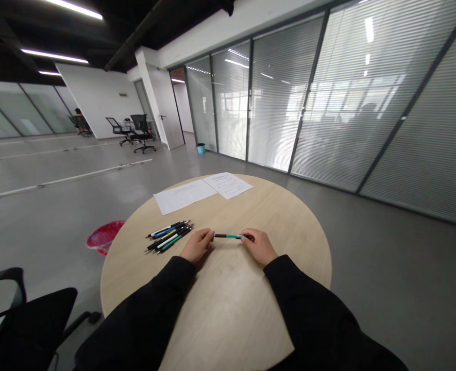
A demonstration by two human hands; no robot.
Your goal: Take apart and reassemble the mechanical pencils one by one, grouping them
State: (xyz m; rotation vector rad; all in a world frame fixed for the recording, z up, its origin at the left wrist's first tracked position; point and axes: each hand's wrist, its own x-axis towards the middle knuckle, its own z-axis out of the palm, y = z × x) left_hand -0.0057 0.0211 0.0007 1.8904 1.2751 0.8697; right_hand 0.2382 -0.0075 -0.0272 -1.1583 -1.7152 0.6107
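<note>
Head view: I look down on a round, pale wood-grain table, with two arms in black sleeves reaching in over it from the near edge. Between the hands I see a slim green-and-black pen, lying nearly level across my view, near the middle of the tabletop. The left hand has its thumb and fingers pinching the pen's black end. The right hand pinches the other end, its thumb and forefinger brought together on the barrel and the remaining fingers curled in. I cannot tell from here whether the pen's underside touches the wood.

Just beside the left hand, on its left, I see a loose bundle of slim pens in black, white, blue, yellow and green, lying roughly parallel and slanted. Farther from me, near the table's far edge, lie a flat white paper sheet with faint marks and a white sheet printed with dark text, their edges meeting or nearly so.

Past the table's left side I make out a red round basket on the grey floor, and a black chair with an armrest at the lower left.
</note>
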